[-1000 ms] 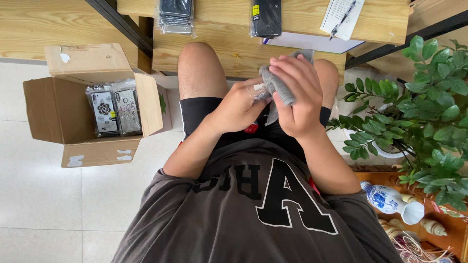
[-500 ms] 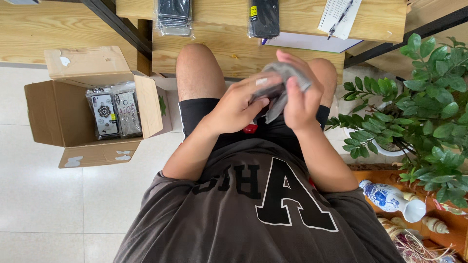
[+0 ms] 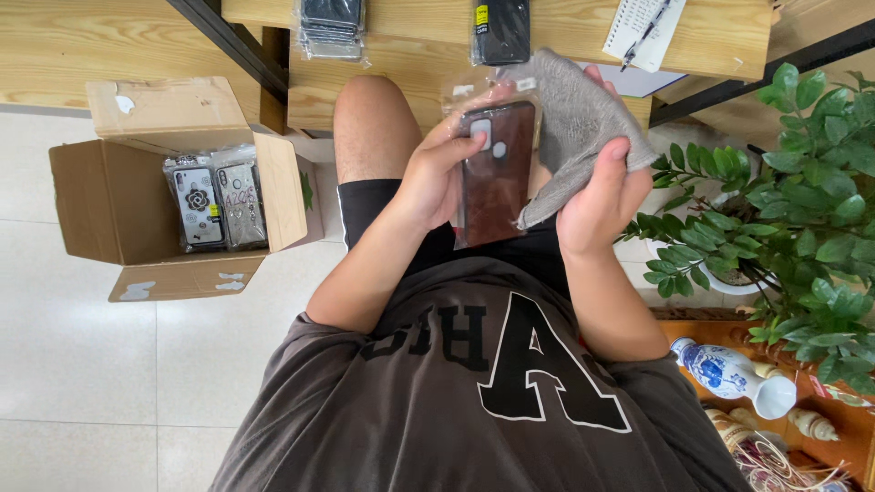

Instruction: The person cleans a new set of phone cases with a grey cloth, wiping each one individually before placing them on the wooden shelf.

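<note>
While the person sits at a light wooden table [image 3: 109, 36] on a pale tiled floor [image 3: 82, 364], the largest thing beside them is an open cardboard box [image 3: 118, 200] to their left, holding upright packs of phone cases in clear sleeves [image 3: 217, 202]. At their right stands a leafy green plant [image 3: 802, 200] in a white pot; below it lies a blue-and-white porcelain vase [image 3: 729, 378] on its side. On the table edge rest a stack of bagged dark cases [image 3: 330, 25], one single black case [image 3: 501, 29] and a notepad with a pen [image 3: 643, 32]. Both hands are raised over the lap, in front of the knees. Right hand [image 3: 602, 196]: fingers curled, thumb pressing down on a grey knitted cloth [image 3: 570, 128], which drapes over the fingers and touches the case's right edge. Left hand [image 3: 437, 173]: closed around the left edge of a brown phone case in a clear plastic sleeve [image 3: 497, 169], held upright, back facing up, thumb lying across near the camera cut-out.
</note>
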